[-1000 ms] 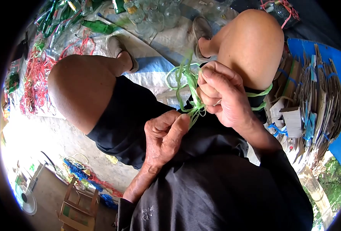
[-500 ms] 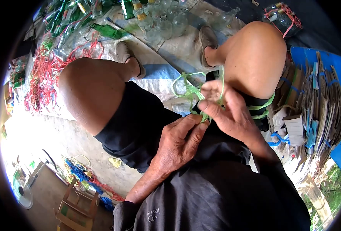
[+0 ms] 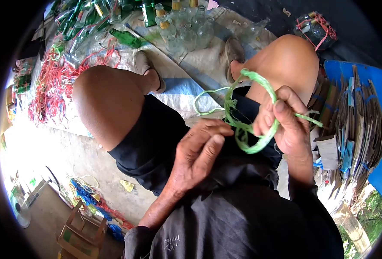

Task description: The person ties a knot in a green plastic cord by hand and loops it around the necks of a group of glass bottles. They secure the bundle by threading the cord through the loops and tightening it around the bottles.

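Over my lap hangs a light green plastic twine (image 3: 265,140), bent into large loose loops with a small tangle in the middle. My right hand (image 3: 291,123) is closed on it, and a short frayed end pokes out past the knuckles to the right. A thinner loop trails off to the left, above the dark shorts. My left hand (image 3: 201,149) has its thumb apart from its fingers, palm side partly hidden, with the fingertips right at the twine's lower left edge.
Clear glass bottles (image 3: 187,36) stand beyond my feet, with green bottles (image 3: 128,39) to their left. Red plastic strips (image 3: 48,93) lie in a heap at left. Flattened cardboard (image 3: 361,125) is stacked at right. A small wooden chair (image 3: 81,235) is at lower left.
My right hand has moved right and closed on the twine, which now spreads into wide loops. The left hand's pinch has loosened, its thumb now apart from the fingers.
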`<state>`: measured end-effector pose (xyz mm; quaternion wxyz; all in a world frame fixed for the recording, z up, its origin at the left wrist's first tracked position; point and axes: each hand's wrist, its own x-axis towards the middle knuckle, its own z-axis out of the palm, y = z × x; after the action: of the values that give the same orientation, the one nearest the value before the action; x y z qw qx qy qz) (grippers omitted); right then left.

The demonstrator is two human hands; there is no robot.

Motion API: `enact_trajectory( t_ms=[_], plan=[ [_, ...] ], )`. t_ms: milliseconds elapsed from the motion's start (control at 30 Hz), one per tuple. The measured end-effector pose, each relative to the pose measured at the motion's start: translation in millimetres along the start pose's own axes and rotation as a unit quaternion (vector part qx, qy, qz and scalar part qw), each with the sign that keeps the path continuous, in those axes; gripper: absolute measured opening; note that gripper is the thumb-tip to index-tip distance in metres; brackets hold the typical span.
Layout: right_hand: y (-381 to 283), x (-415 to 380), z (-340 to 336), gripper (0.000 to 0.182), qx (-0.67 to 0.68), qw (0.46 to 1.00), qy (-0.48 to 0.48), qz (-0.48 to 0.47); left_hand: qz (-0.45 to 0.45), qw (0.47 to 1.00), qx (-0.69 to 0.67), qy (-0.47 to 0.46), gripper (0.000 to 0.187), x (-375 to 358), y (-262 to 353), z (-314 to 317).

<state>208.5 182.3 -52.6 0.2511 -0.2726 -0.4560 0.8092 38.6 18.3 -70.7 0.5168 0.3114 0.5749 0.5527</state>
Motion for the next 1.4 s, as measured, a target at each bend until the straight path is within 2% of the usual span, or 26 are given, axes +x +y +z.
enact_trajectory(
  t_ms=[67, 100, 133, 200, 267, 300, 367, 400, 433, 467, 500, 567, 600, 633, 700, 767, 833, 900, 967, 1000, 1033, 1100, 1267, 1300, 1333, 1400],
  plan=[
    [-11.5, -3.5, 4.1, 0.029, -0.014, 0.999, 0.039, 0.019, 0.023, 0.999, 0.017, 0.039, 0.015, 7.8, -2.9, -5.5],
    [-16.0, -5.9, -2.0, 0.028, 0.008, 0.999, 0.016, 0.041, 0.038, 0.997, 0.029, 0.056, 0.015, 11.2, -3.3, -7.7],
    [-19.2, -7.0, -3.7, 0.027, 0.006, 0.999, 0.01, 0.048, -0.031, 0.997, -0.001, 0.077, 0.021, 12.7, 1.4, -7.8],
    [-24.9, -7.5, -4.1, 0.027, 0.001, 0.998, -0.006, 0.067, 0.057, 0.991, 0.094, 0.078, 0.044, 30.4, 0.9, -9.3],
    [-28.2, -8.5, -3.3, 0.026, -0.001, 0.995, -0.023, 0.095, 0.157, 0.973, 0.156, 0.064, 0.058, 54.6, 1.9, -0.8],
    [-31.2, -9.5, 1.8, 0.027, -0.011, 0.993, 0.001, 0.115, 0.174, 0.971, 0.158, 0.045, 0.058, 64.9, 0.7, 5.2],
    [-35.7, -13.0, 5.2, 0.027, -0.022, 0.988, -0.015, 0.15, 0.238, 0.963, 0.122, 0.018, 0.057, 82.1, -18.1, 24.2],
    [-40.5, -14.3, 9.0, 0.027, -0.032, 0.986, -0.026, 0.163, 0.251, 0.955, 0.158, -0.016, 0.052, 88.5, -18.2, 28.2],
    [-39.9, -15.9, 8.3, 0.029, -0.047, 0.988, -0.046, 0.137, 0.261, 0.944, 0.194, -0.049, 0.047, 91.8, -16.9, 32.0],
    [-41.5, -18.4, 7.8, 0.03, -0.032, 0.99, -0.052, 0.129, 0.247, 0.956, 0.152, -0.044, 0.038, 92.7, -16.2, 38.2],
    [-44.5, -22.3, 5.1, 0.031, -0.017, 0.99, -0.055, 0.127, 0.222, 0.958, 0.17, -0.065, 0.034, 95.2, -16.2, 37.6],
    [-51.3, -29.0, -3.5, 0.033, 0.015, 0.99, -0.058, 0.126, 0.178, 0.965, 0.186, -0.047, 0.03, 91.7, -11.7, 29.6],
    [-55.2, -31.6, -9.3, 0.034, 0.032, 0.99, -0.058, 0.127, 0.184, 0.972, 0.146, -0.011, 0.027, 95.8, -15.3, 27.3],
    [-58.5, -34.3, -16.0, 0.034, 0.056, 0.988, -0.058, 0.133, 0.132, 0.986, 0.103, -0.011, 0.027, 91.5, -16.1, 17.8],
    [-65.9, -36.1, -24.4, 0.032, 0.049, 0.993, -0.013, 0.106, 0.1, 0.991, 0.093, -0.002, 0.025, 90.9, -7.5, -5.4],
    [-75.7, -36.9, -30.5, 0.032, 0.036, 0.995, 0.033, 0.086, 0.062, 0.997, 0.005, 0.038, 0.021, 90.1, 7.2, -26.9],
    [-81.8, -36.2, -35.6, 0.03, 0.005, 0.996, 0.076, 0.046, 0.043, 0.997, -0.02, 0.065, 0.02, 89.2, 22.2, -47.9],
    [-89.8, -33.5, -45.5, 0.029, -0.004, 0.995, 0.088, 0.036, 0.08, 0.99, -0.05, 0.102, 0.019, 91.1, 38.9, -59.2],
    [-98.6, -32.2, -50.5, 0.027, -0.059, 0.992, 0.112, 0.014, 0.094, 0.984, -0.135, 0.074, 0.018, 91.5, 42.9, -79.5],
    [-100.4, -31.2, -53.4, 0.026, -0.076, 0.99, 0.12, 0.001, 0.08, 0.981, -0.141, 0.104, 0.018, 88.1, 56.0, -79.1],
    [-101.6, -30.6, -56.5, 0.024, -0.093, 0.987, 0.128, -0.012, 0.105, 0.978, -0.174, 0.054, 0.018, 89.9, 60.7, -88.3],
    [-101.7, -27.6, -58.2, 0.021, -0.163, 0.969, 0.184, -0.034, 0.117, 0.969, -0.198, 0.089, 0.02, 85.7, 74.7, -82.7],
    [-89.5, -21.0, -61.0, 0.019, -0.248, 0.935, 0.239, -0.084, 0.153, 0.938, -0.284, -0.13, 0.037, 89.1, 50.8, -122.9],
    [-86.8, -18.5, -60.7, 0.018, -0.285, 0.923, 0.235, -0.112, 0.151, 0.943, -0.285, -0.081, 0.036, 89.0, 54.1, -117.0],
    [-87.7, -18.1, -57.3, 0.019, -0.261, 0.931, 0.24, -0.088, 0.148, 0.946, -0.287, -0.032, 0.035, 83.9, 59.7, -109.0],
    [-87.0, -16.0, -62.0, 0.018, -0.215, 0.953, 0.208, -0.057, 0.133, 0.937, -0.321, -0.023, 0.036, 82.9, 65.1, -105.5]
  ],
)
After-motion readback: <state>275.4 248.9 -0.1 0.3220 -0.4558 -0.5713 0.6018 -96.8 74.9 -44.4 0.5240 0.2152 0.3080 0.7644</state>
